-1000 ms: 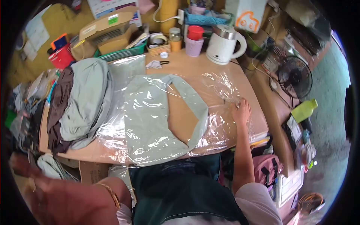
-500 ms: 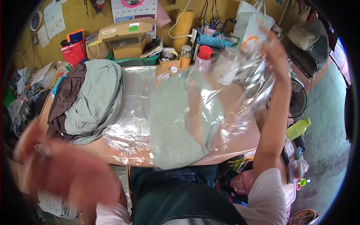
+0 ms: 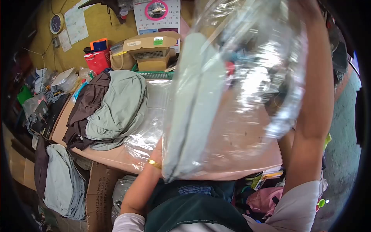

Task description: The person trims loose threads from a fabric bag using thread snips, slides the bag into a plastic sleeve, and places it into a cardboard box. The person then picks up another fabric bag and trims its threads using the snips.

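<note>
A clear plastic bag (image 3: 251,112) with a pale green folded cloth (image 3: 203,89) inside hangs upright over the table, blurred by motion. My right arm is raised along its right side, and the right hand is out of view past the top edge. My left hand (image 3: 159,149), above a gold bracelet, is at the bag's lower left edge; its fingers are hidden. To the left lies a pile of pale green cloth (image 3: 119,104) and dark brown cloth (image 3: 88,104). More clear plastic (image 3: 148,129) lies flat between pile and bag.
Behind the table (image 3: 255,162) are an open cardboard box (image 3: 150,42), a green basket (image 3: 157,74) and a red bag (image 3: 98,60). More cloth (image 3: 62,181) hangs at the lower left beside a large carton (image 3: 100,193). A pink bag (image 3: 264,201) is below the table's right side.
The bag with the pale green cloth has been lifted off the table to upright. My right hand rose out of view. My left hand came from the lower left to the bag's edge.
</note>
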A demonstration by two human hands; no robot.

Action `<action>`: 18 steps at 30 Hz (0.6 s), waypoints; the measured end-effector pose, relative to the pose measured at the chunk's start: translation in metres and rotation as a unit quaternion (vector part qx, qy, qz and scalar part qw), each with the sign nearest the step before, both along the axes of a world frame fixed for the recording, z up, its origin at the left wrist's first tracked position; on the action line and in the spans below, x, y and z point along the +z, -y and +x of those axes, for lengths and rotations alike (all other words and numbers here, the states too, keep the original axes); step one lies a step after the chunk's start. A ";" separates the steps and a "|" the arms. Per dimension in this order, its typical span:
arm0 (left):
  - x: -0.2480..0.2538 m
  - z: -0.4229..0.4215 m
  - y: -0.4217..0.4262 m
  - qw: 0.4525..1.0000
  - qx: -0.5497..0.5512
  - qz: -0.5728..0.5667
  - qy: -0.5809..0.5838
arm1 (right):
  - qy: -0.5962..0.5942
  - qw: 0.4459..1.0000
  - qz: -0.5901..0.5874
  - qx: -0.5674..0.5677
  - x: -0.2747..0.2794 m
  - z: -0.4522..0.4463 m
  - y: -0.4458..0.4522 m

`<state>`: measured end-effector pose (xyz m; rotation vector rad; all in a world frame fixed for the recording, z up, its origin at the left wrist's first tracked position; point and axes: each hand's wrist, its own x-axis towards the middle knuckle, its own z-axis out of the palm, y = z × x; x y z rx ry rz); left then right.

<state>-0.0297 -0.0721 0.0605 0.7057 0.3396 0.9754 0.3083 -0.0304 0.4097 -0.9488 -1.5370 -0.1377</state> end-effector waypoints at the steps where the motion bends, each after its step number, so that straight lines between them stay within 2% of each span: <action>1: 0.011 -0.010 -0.004 0.997 0.049 0.023 -0.049 | 0.012 0.999 -0.003 -0.034 -0.017 0.012 0.014; 2: 0.031 -0.024 0.000 0.987 0.146 -0.001 -0.068 | 0.020 0.997 -0.015 -0.066 -0.039 0.024 0.027; 3: 0.034 -0.057 -0.006 0.951 0.228 0.070 -0.198 | 0.027 0.994 -0.038 -0.099 -0.065 0.036 0.038; 5: 0.053 -0.095 0.000 0.872 0.321 0.168 -0.329 | 0.028 0.978 -0.131 -0.161 -0.130 0.059 0.058; 7: 0.056 -0.114 0.008 0.858 0.339 0.197 -0.333 | 0.020 0.937 -0.283 -0.206 -0.204 0.075 0.072; 8: 0.042 -0.129 0.005 0.663 0.383 0.293 -0.573 | 0.011 0.898 -0.387 -0.207 -0.240 0.077 0.079; 9: 0.034 -0.134 0.002 0.396 0.385 0.359 -0.752 | 0.002 0.851 -0.489 -0.191 -0.271 0.075 0.083; 10: 0.036 -0.122 -0.003 0.396 0.383 0.363 -0.751 | -0.019 0.817 -0.559 -0.140 -0.295 0.067 0.085; 12: 0.051 -0.074 -0.016 0.561 0.363 0.470 -0.577 | -0.093 0.824 -0.556 0.058 -0.340 0.059 0.077; 14: 0.077 0.011 -0.005 0.613 0.303 0.559 -0.468 | -0.123 0.830 -0.507 0.198 -0.309 0.019 0.076; 16: 0.096 0.077 0.003 0.655 0.301 0.579 -0.381 | -0.157 0.827 -0.471 0.265 -0.271 -0.012 0.076; 17: 0.103 0.098 0.002 0.668 0.298 0.586 -0.350 | -0.161 0.828 -0.468 0.262 -0.257 -0.018 0.077; 18: 0.108 0.108 -0.003 0.669 0.203 0.593 -0.400 | -0.156 0.827 -0.461 0.282 -0.244 -0.021 0.077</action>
